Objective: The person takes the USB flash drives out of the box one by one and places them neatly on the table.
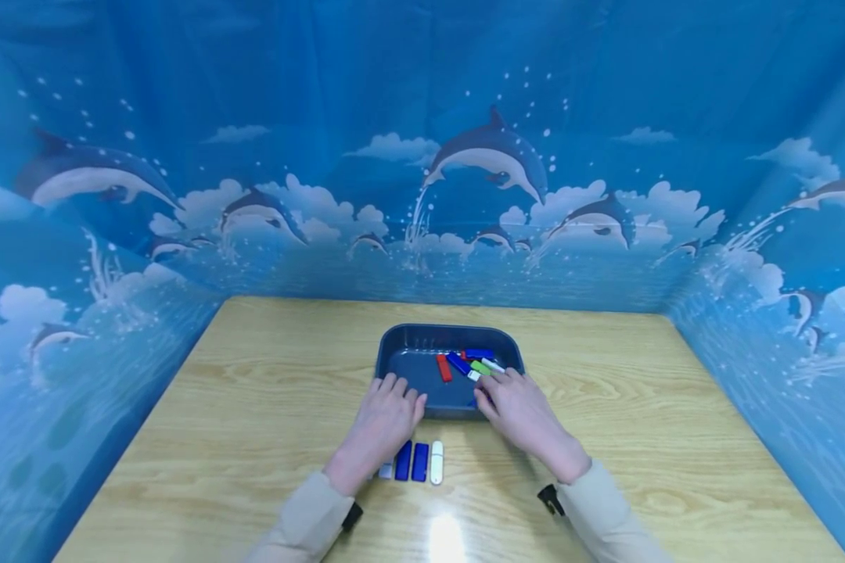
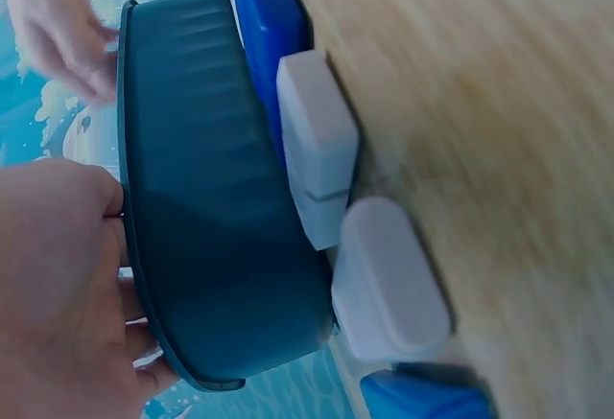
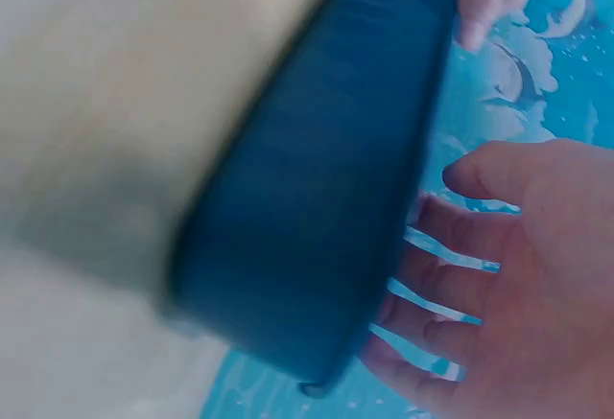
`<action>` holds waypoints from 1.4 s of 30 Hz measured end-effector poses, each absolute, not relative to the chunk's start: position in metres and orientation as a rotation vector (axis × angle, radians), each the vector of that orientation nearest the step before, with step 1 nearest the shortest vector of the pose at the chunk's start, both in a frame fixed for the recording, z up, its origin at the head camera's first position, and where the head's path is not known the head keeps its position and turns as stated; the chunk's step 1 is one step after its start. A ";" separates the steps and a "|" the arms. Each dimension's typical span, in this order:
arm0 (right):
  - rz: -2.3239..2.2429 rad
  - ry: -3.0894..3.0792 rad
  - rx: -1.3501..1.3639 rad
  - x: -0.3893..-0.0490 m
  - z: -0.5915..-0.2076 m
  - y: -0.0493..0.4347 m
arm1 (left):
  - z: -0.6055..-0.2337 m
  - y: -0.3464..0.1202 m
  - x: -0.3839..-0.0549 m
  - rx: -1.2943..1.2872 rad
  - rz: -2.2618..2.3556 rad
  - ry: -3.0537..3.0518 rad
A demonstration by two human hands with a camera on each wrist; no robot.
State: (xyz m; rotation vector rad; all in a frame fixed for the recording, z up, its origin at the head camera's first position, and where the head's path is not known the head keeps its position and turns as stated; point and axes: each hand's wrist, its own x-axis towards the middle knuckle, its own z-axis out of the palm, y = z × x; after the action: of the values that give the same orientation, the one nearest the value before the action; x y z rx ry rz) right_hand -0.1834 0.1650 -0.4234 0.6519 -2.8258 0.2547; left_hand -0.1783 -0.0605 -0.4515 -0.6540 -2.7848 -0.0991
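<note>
My left hand lies over the near left corner of a dark blue tray. In the left wrist view its thumb is at the rim and its fingers reach behind it; none of the sticks shows between them. My right hand reaches over the near right side, fingers loosely bent and thumb apart. Beside its fingertips lie USB sticks: a red one, a blue one and a green one. A bit of blue shows under the right hand; the rest there is hidden.
In front of the tray stand USB sticks in a row: two blue ones and a white one, with a pale one partly behind my left wrist. A blue dolphin-print curtain surrounds the wooden table.
</note>
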 end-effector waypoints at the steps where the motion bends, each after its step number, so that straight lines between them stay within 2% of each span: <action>1: 0.252 -2.823 0.653 -0.187 -0.420 0.164 | -0.452 -0.060 -0.179 -0.654 -0.094 -2.794; 10: 0.179 -2.826 0.640 -0.227 -0.417 0.144 | -0.451 -0.057 -0.179 -0.692 -0.008 -2.751; 19: 0.192 -2.969 0.440 -0.253 -0.438 0.122 | -0.454 -0.053 -0.177 -0.682 -0.002 -2.728; 30: 0.174 -3.038 0.249 -0.264 -0.449 0.102 | -0.454 -0.053 -0.175 -0.668 0.021 -2.738; 42: 0.237 -3.085 0.256 -0.268 -0.450 0.096 | -0.454 -0.060 -0.176 -0.667 0.054 -2.694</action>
State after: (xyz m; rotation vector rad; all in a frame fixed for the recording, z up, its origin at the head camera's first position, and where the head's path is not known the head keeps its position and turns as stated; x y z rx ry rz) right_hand -0.2684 0.0963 -0.4502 0.2561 -3.0852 0.2368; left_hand -0.1764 -0.0595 -0.4543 -0.6667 -2.6940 0.0541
